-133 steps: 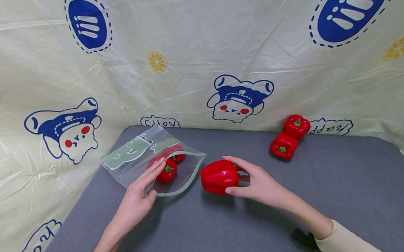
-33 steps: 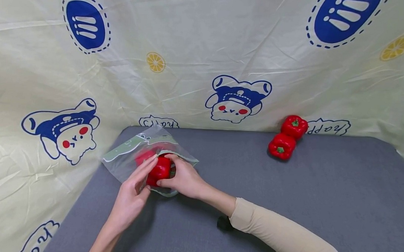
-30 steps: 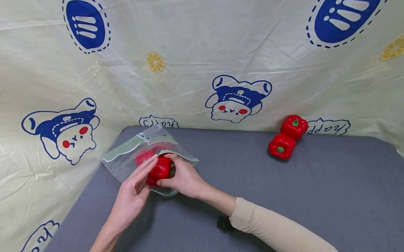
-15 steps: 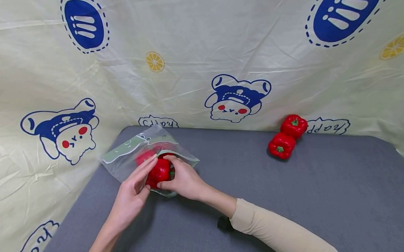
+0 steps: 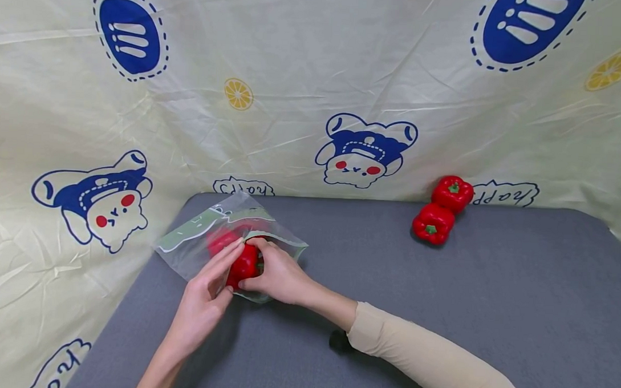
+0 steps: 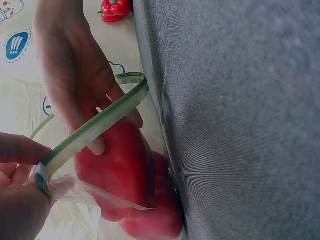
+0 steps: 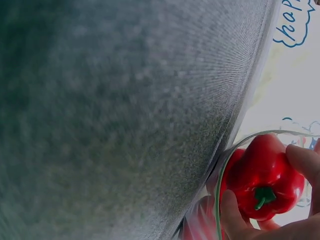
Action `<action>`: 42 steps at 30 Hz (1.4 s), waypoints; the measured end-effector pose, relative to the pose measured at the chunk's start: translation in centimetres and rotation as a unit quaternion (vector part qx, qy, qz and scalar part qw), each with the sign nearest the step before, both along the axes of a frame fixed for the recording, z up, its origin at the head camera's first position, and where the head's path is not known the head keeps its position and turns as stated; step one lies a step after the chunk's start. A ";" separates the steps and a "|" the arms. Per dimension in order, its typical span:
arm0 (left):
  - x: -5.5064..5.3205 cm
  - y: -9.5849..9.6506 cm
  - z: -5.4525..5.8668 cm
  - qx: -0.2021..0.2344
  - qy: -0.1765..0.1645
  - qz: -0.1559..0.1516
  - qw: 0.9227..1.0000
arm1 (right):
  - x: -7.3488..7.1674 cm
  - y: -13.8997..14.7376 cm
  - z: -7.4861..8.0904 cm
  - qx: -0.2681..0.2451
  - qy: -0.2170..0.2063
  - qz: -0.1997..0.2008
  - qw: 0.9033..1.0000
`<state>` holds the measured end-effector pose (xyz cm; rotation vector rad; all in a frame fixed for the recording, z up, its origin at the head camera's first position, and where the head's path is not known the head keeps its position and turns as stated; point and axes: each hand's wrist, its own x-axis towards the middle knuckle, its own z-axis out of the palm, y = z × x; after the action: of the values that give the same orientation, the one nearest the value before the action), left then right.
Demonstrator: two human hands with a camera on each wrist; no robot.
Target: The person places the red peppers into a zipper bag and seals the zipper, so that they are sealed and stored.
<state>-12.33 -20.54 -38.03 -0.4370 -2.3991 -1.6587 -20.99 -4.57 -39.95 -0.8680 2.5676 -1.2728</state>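
A clear zip bag (image 5: 185, 261) with a green-edged mouth lies at the left of the table, with red bell peppers inside it. My left hand (image 5: 201, 301) pinches the bag's green rim (image 6: 95, 125) between thumb and fingers, holding the mouth apart. Reaching in through that mouth, my right hand (image 5: 282, 276) grips a red bell pepper (image 7: 267, 175) by its sides, green stem toward the palm. Beyond it in the left wrist view, another red pepper (image 6: 155, 225) rests deeper in the bag, partly hidden.
Two more red bell peppers (image 5: 434, 224) sit touching each other at the back right of the grey table (image 5: 492, 291). A pale printed cloth (image 5: 287, 136) hangs behind the table. Below the right sleeve is a small black object (image 5: 339, 342).
From beside the bag, my right hand has carried the pepper leftward into the bag's mouth. In the last second it has shifted slightly further left; the left hand stays at the rim.
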 end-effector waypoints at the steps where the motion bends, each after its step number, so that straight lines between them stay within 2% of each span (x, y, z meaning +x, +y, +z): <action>1: 0.0 0.0 0.0 0.003 0.000 -0.001 1.000 | 0.0 0.0 0.0 0.002 -0.003 0.002 1.000; 5: 0.0 0.0 0.0 0.012 0.000 -0.007 1.000 | 0.1 0.2 -0.1 -0.002 -0.029 0.015 0.999; 8: 0.0 0.0 -0.1 0.014 0.000 -0.009 1.000 | 0.3 0.4 -0.1 -0.021 -0.057 0.025 0.998; 11: 0.0 0.0 -0.1 0.017 0.002 -0.015 1.000 | 0.3 0.5 -0.1 -0.035 -0.067 0.024 0.997; 16: 0.1 0.1 -0.2 0.009 0.009 -0.023 1.000 | 0.2 -0.2 -0.1 -0.040 -0.057 0.004 0.998; 22: 0.1 0.2 -0.3 -0.003 0.021 -0.029 0.999 | -0.5 -0.7 -0.4 -0.046 -0.058 -0.039 0.996; 26: 0.1 0.2 -0.3 -0.004 0.018 -0.029 0.999 | -1.3 -0.8 -0.6 -0.060 -0.056 -0.066 0.994; 32: 0.1 0.3 -0.1 -0.003 0.001 -0.019 1.000 | -2.2 -0.9 -0.8 -0.066 -0.077 -0.112 0.989; 36: 0.1 0.3 -0.1 0.003 -0.002 -0.014 1.000 | -2.3 -0.8 -0.9 -0.061 -0.069 -0.113 0.989; 42: 0.1 0.3 -0.2 0.017 0.005 -0.010 1.000 | -1.6 -0.4 -0.7 -0.056 -0.043 -0.095 0.993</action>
<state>-12.21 -20.26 -38.21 -0.4649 -2.3637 -1.6980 -22.64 -5.02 -40.69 -0.5832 2.5826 -1.4845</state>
